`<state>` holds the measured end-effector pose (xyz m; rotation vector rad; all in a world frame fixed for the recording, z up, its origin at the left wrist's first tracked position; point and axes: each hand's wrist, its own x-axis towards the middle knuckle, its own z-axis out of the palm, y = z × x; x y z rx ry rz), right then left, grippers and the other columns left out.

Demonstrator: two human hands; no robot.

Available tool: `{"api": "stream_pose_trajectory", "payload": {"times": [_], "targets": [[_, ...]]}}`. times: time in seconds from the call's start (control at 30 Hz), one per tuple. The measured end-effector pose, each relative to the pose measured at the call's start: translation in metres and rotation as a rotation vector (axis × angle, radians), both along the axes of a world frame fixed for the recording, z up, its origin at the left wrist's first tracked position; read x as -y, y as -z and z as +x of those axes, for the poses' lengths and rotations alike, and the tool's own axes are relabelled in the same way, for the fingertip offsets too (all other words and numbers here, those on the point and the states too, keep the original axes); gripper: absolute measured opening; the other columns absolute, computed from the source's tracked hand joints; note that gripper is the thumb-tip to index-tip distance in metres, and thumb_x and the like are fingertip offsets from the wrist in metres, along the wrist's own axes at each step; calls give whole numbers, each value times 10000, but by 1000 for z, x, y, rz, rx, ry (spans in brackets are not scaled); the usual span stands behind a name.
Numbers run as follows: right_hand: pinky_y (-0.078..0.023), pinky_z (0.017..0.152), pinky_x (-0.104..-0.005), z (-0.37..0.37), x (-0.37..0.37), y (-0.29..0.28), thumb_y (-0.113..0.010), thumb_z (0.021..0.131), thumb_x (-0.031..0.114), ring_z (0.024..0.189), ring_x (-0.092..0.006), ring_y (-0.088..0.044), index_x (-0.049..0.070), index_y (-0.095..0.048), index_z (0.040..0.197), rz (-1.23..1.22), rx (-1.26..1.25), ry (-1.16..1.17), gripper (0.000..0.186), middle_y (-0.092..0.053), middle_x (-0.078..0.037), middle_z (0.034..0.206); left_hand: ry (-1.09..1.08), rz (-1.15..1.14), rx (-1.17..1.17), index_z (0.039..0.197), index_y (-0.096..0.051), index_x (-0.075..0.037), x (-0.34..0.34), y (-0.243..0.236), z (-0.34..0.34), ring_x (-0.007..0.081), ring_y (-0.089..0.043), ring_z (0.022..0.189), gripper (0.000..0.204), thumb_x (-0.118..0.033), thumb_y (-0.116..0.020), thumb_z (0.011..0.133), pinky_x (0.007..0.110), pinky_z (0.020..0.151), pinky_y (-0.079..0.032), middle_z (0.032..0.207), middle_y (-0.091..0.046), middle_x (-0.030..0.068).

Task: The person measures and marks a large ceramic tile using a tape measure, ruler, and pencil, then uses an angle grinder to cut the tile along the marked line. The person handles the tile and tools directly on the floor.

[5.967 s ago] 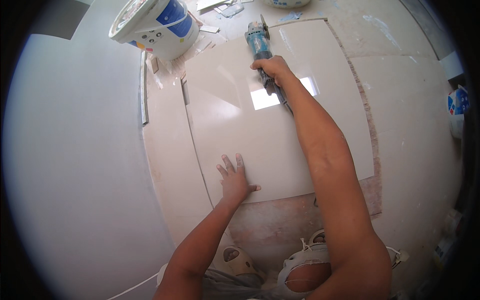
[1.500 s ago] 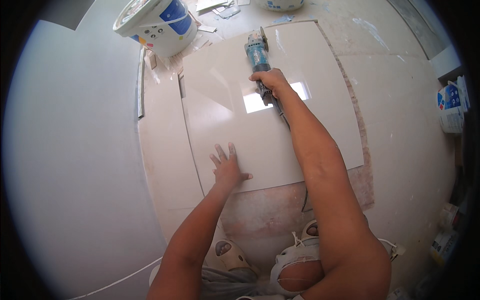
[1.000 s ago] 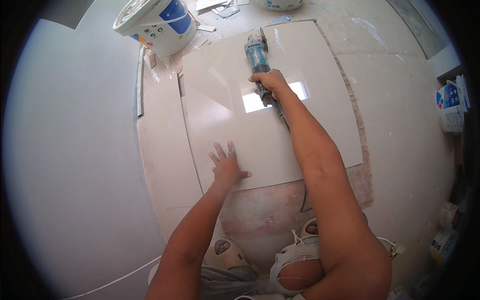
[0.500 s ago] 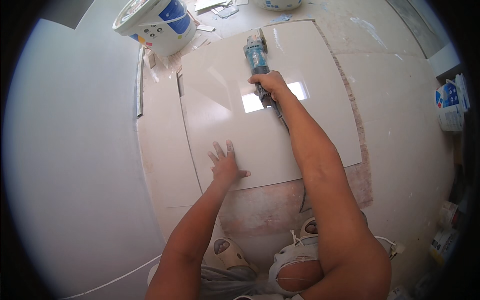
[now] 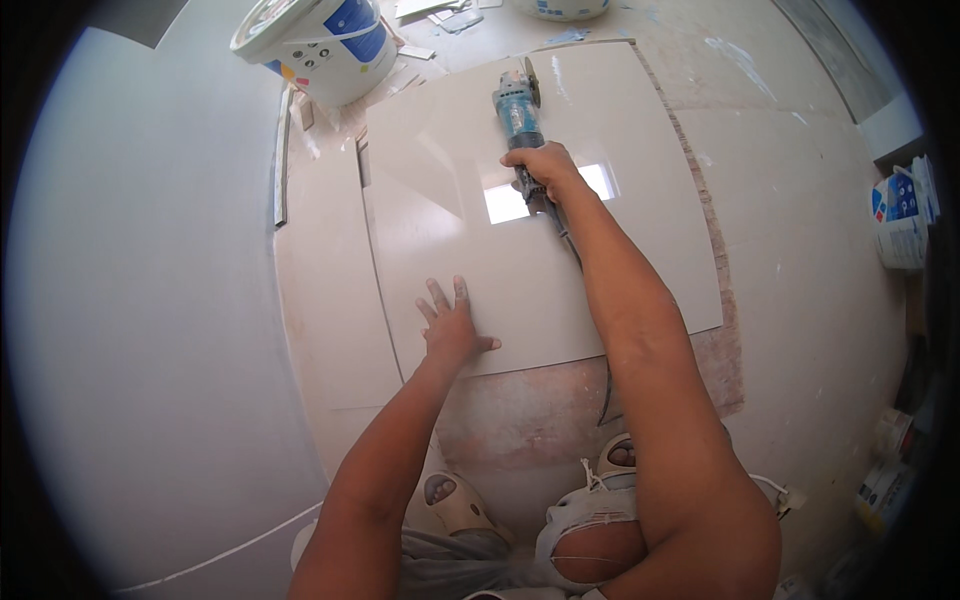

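A large glossy beige tile [image 5: 540,290] lies flat in front of me, reflecting a bright window. My right hand [image 5: 545,170] is wrapped round the rear body of a teal and black angle grinder [image 5: 519,112]. The grinder's head and disc point away from me, over the far part of the tile. Its black cable runs back under my right forearm. Near the tile's close left corner, my left hand [image 5: 453,330] rests flat with its fingers spread, holding nothing. Whether the disc touches the tile I cannot tell.
A white bucket [image 5: 345,70] with blue markings stands at the far left, near the wall [image 5: 150,280]. Tile scraps [image 5: 462,20] lie beyond the tile. Another bucket [image 5: 900,215] is at the right edge. A reddish board [image 5: 540,415] shows under the tile's near edge, close to my sandals [image 5: 455,505].
Almost nothing differs. The view has shifted very slightly; both hands and the angle grinder keep about the same places on the tile.
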<state>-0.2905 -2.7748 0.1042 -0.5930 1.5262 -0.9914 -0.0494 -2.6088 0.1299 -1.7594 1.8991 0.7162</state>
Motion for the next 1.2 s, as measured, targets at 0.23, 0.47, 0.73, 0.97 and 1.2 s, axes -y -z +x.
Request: {"api": "stream_pose_trajectory", "payload": {"times": [0.23, 0.47, 0.73, 0.97, 1.2], "targets": [[-533, 549, -384, 1, 2, 16, -834, 642, 212, 634, -242, -658, -113, -676, 910, -17, -45, 6, 450, -680, -171, 826, 11, -2, 3, 1583, -39, -26, 2, 1, -1, 652, -34, 1416, 1405, -516, -912, 596, 589, 1184, -171, 1546, 11, 442], [-565, 580, -370, 2, 1, 12, -837, 635, 244, 683, -239, -685, -114, -679, 945, -6, -98, -23, 500, -696, -173, 854, 30, -10, 19, 1578, -35, -11, 1, 5, 1, 653, -49, 1414, 1406, -512, -912, 600, 588, 1184, -171, 1539, 7, 453], [-553, 564, -355, 1, -7, -2, -831, 650, 240, 663, -236, -678, -116, -669, 954, 11, -170, -6, 496, -690, -174, 847, 46, -39, -29, 1564, -41, 35, -2, 8, 3, 611, -33, 1441, 1402, -503, -911, 604, 589, 1189, -133, 1523, -6, 475], [-517, 458, -335, 5, -10, 7, -835, 650, 159, 528, -213, -642, -116, -658, 875, -40, -153, 28, 397, -665, -152, 740, 1, -8, -1, 1573, -44, -23, 0, 5, 1, 586, -23, 1456, 1371, -451, -921, 610, 618, 1147, -201, 1549, 15, 416], [-534, 543, -380, 2, -10, 13, -836, 641, 243, 637, -242, -666, -105, -674, 923, -20, -86, -13, 477, -680, -170, 816, -39, 8, -3, 1597, -27, -132, 0, 1, -1, 599, -23, 1445, 1360, -435, -922, 619, 649, 1094, -331, 1604, 66, 321]]}}
